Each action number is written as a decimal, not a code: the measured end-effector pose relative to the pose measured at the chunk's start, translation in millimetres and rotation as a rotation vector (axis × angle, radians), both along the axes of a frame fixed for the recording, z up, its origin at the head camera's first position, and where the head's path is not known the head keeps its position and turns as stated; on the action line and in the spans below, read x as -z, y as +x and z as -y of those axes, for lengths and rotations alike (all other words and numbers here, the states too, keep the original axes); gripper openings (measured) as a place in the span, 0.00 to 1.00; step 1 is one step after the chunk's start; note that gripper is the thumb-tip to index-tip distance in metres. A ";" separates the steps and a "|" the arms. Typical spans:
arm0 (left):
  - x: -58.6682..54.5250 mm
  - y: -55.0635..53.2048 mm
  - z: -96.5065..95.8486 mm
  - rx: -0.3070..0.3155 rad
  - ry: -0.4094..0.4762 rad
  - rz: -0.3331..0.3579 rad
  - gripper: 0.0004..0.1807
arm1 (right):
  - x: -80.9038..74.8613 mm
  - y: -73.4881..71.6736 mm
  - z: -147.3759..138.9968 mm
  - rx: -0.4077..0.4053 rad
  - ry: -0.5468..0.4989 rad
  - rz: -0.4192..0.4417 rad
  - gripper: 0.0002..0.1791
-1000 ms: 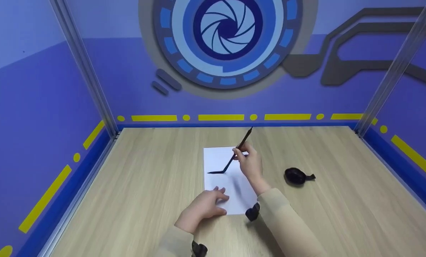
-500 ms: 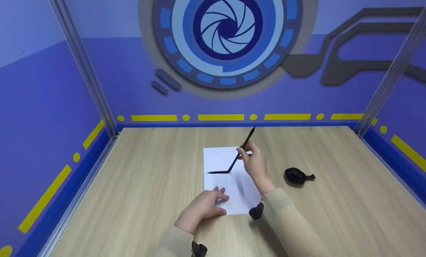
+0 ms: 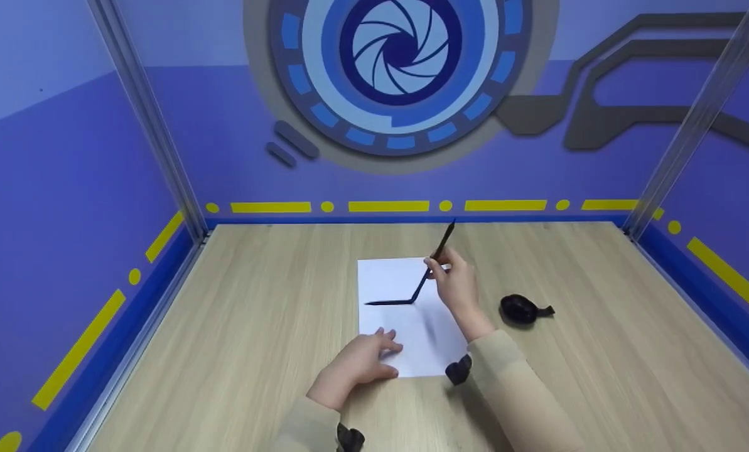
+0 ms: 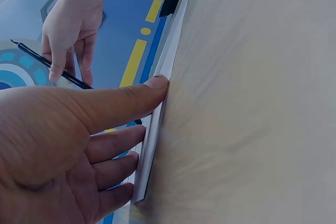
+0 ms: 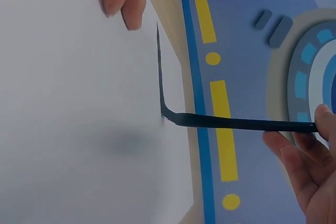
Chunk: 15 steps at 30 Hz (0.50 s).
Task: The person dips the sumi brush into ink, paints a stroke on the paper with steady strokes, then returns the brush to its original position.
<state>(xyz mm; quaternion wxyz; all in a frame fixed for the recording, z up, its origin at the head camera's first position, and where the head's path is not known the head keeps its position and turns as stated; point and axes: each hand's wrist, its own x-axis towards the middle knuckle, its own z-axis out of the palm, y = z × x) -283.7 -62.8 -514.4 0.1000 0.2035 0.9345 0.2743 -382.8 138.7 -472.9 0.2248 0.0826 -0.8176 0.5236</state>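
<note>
My right hand [image 3: 457,282] pinches a dark writing brush [image 3: 444,238] partway along its handle, the top leaning away to the right. Its tip rests on a white sheet of paper [image 3: 383,279], at the right end of a black horizontal ink stroke [image 3: 387,303]. In the right wrist view the bent bristles of the brush [image 5: 181,119] meet the stroke [image 5: 159,66]. My left hand [image 3: 365,359] rests on the paper's lower left part, fingers spread and relaxed. From the left wrist, thumb and fingers of the left hand [image 4: 68,145] lie along the sheet's edge [image 4: 148,156].
A small black ink dish [image 3: 518,311] with a short handle stands on the wooden table [image 3: 274,301], right of the paper. Blue walls with yellow marks [image 3: 389,206] and metal corner posts [image 3: 154,125] enclose the table at the back and sides.
My right hand has moved to the right with the brush, and the black stroke has grown longer in that direction. The left hand and the paper have stayed put.
</note>
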 end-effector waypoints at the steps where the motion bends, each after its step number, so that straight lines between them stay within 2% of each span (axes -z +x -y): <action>1: 0.1 0.0 -0.1 -0.003 0.002 0.005 0.25 | -0.3 0.1 -1.4 0.001 0.007 -0.001 0.04; 15: 2.9 0.2 0.1 -0.016 0.024 0.014 0.25 | -6.5 3.4 -14.3 0.050 0.117 0.046 0.06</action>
